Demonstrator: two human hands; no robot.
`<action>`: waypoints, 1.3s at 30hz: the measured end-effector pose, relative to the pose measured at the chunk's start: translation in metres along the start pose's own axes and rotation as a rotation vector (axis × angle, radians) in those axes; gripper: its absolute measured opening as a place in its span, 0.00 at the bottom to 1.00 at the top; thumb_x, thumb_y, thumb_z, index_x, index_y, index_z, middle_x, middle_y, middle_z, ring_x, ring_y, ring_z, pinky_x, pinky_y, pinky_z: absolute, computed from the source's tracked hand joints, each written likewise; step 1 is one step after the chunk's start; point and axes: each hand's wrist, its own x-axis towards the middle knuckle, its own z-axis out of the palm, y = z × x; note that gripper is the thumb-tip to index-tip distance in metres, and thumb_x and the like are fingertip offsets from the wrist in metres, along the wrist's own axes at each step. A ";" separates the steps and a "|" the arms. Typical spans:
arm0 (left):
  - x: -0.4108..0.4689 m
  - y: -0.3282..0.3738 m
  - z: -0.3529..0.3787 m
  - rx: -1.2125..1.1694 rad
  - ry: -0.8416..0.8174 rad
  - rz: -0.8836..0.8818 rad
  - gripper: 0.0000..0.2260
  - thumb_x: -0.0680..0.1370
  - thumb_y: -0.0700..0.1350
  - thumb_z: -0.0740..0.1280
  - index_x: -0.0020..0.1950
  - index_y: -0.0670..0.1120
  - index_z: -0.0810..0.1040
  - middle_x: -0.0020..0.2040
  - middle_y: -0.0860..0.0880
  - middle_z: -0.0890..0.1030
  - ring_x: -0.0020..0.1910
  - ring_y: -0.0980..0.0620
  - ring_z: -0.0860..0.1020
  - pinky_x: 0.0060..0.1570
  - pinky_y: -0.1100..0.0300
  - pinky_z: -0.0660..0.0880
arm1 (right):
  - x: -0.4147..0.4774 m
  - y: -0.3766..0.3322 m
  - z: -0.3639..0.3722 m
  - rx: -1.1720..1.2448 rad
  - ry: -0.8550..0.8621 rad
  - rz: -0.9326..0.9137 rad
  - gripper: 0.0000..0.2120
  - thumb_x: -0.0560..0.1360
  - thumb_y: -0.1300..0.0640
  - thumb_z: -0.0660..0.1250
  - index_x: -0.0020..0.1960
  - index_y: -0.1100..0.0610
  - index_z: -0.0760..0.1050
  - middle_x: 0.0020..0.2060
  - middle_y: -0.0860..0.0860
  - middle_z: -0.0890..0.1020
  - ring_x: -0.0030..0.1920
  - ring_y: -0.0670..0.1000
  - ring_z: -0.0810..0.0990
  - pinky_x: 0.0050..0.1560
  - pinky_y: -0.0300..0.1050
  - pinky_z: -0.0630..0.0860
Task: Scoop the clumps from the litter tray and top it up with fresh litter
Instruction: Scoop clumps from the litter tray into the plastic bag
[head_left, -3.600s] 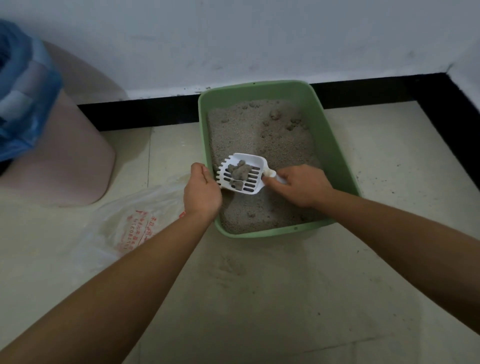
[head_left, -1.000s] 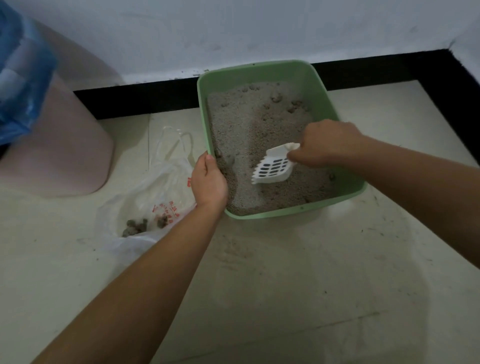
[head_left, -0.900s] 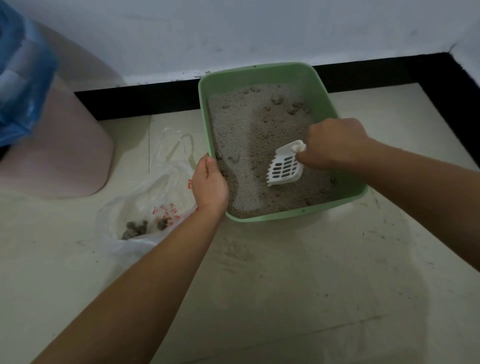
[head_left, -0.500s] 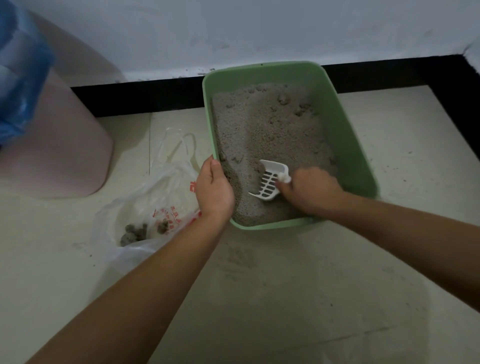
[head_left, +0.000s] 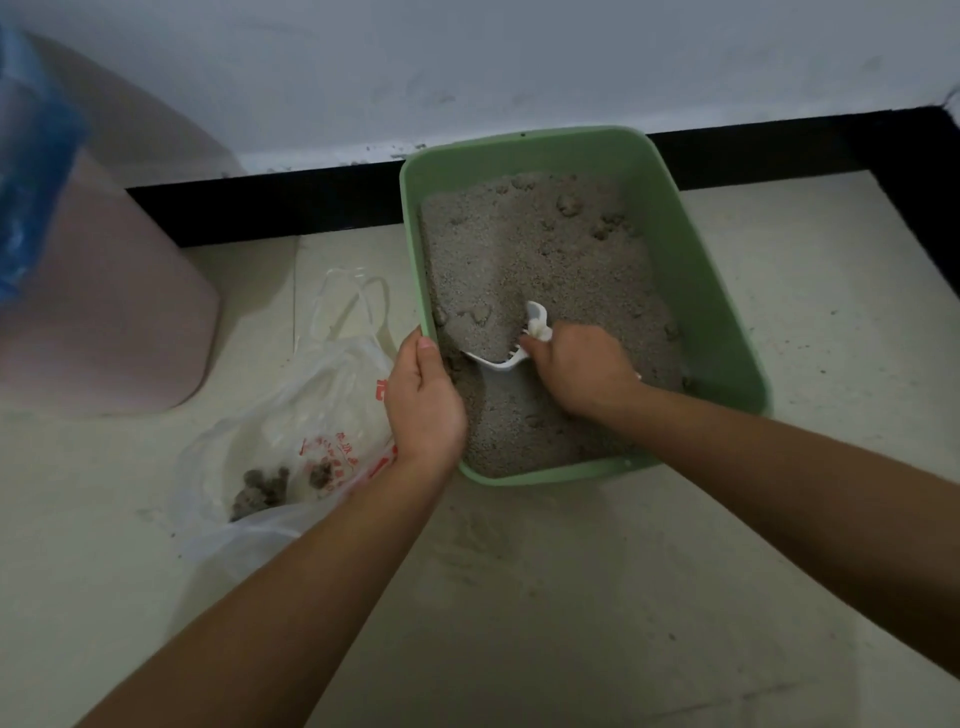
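Observation:
A green litter tray (head_left: 696, 291) holding grey litter (head_left: 540, 270) stands on the floor by the wall. My right hand (head_left: 576, 369) grips the handle of a white slotted scoop (head_left: 511, 353), which is dug into the litter near the tray's left side and heaped with grit. My left hand (head_left: 423, 400) grips the tray's left rim, thumb on the inside edge. Several clumps (head_left: 602, 221) show at the far end of the litter. A clear plastic bag (head_left: 291, 431) with red print lies left of the tray with dark clumps (head_left: 265, 488) in it.
A pink bin (head_left: 104, 301) with a blue liner (head_left: 31, 171) stands at the far left. A black skirting strip runs along the wall behind the tray. Grit is scattered on the pale floor in front of the tray.
My right hand brought the emptied scoop from the tray's right side down and left, then pushed it into the litter; it now holds a load. The bag holds clumps tipped in earlier.

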 end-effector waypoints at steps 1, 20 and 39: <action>0.000 0.001 0.000 0.008 0.002 0.004 0.17 0.85 0.47 0.53 0.71 0.45 0.72 0.63 0.54 0.74 0.61 0.59 0.69 0.60 0.67 0.62 | 0.001 -0.003 0.001 0.023 0.022 -0.009 0.18 0.83 0.43 0.54 0.44 0.56 0.70 0.44 0.58 0.78 0.48 0.59 0.78 0.43 0.46 0.65; 0.002 -0.001 0.000 -0.039 0.032 -0.017 0.18 0.84 0.47 0.54 0.73 0.44 0.69 0.71 0.49 0.72 0.70 0.54 0.68 0.64 0.67 0.60 | -0.010 -0.008 0.003 0.378 -0.058 -0.056 0.13 0.83 0.48 0.57 0.52 0.57 0.70 0.40 0.51 0.75 0.42 0.51 0.73 0.37 0.45 0.63; 0.010 0.010 -0.026 -0.135 -0.276 -0.232 0.13 0.81 0.51 0.58 0.59 0.51 0.80 0.54 0.49 0.83 0.52 0.48 0.81 0.51 0.52 0.79 | -0.048 0.013 -0.031 0.130 -0.146 -0.156 0.13 0.84 0.49 0.56 0.57 0.58 0.69 0.52 0.57 0.78 0.45 0.52 0.74 0.43 0.45 0.66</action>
